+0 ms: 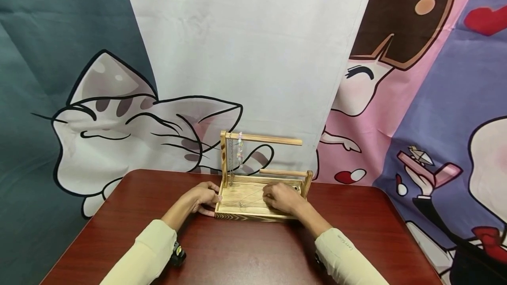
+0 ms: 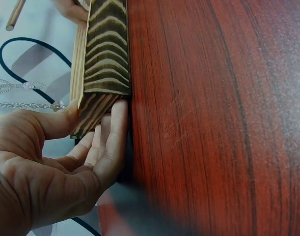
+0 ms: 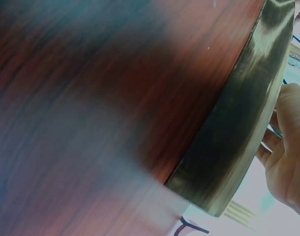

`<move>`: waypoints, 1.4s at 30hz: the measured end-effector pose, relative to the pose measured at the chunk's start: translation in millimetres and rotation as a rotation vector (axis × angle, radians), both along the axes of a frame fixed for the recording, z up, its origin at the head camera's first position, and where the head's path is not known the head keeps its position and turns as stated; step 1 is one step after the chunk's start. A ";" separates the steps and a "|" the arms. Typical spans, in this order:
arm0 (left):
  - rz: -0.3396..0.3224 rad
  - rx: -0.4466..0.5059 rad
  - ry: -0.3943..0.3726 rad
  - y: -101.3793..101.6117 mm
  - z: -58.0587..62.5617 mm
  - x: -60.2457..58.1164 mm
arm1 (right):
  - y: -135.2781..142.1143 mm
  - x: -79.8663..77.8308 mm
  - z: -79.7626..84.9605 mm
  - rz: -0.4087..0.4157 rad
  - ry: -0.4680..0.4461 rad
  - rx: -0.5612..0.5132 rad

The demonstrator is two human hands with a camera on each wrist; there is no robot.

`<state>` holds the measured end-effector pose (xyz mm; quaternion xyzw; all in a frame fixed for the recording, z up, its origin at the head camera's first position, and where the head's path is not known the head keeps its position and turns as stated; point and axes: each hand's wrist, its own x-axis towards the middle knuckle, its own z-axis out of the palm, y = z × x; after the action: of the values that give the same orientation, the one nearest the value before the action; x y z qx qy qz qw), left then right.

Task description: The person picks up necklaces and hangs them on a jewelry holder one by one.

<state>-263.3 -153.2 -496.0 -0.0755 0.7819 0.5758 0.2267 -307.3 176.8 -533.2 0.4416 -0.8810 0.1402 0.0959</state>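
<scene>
A wooden jewelry stand (image 1: 233, 195) with a shallow tray base stands on the table. My left hand (image 1: 203, 197) grips the tray's left end; in the left wrist view the thumb (image 2: 66, 120) lies on the top edge and the fingers (image 2: 118, 128) are under and against the end. Over the tray's right half, my right hand (image 1: 283, 197) has curled fingers and pinches a thin necklace chain (image 1: 241, 206), which runs down left to the tray floor. In the right wrist view the fingertips are partly hidden behind the tray's front wall (image 3: 228, 128).
On the upper bar (image 1: 273, 139) hang a pastel beaded strand (image 1: 240, 148) and a silver chain (image 1: 231, 157) near the left post. A shorter lower bar (image 1: 283, 172) meets the right post. Reddish-brown tabletop (image 1: 245, 250) surrounds the stand, and a printed cloth (image 1: 257, 56) hangs behind.
</scene>
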 end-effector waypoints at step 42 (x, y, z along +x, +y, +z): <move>0.009 0.020 -0.012 -0.5 -0.1 -0.2 | -66.7 19.0 12.3 0.002 -0.100 -0.010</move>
<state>-263.5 -153.7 -496.1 -0.0801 0.7744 0.5841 0.2296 -288.4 110.0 -520.9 0.4345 -0.8835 0.1667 0.0540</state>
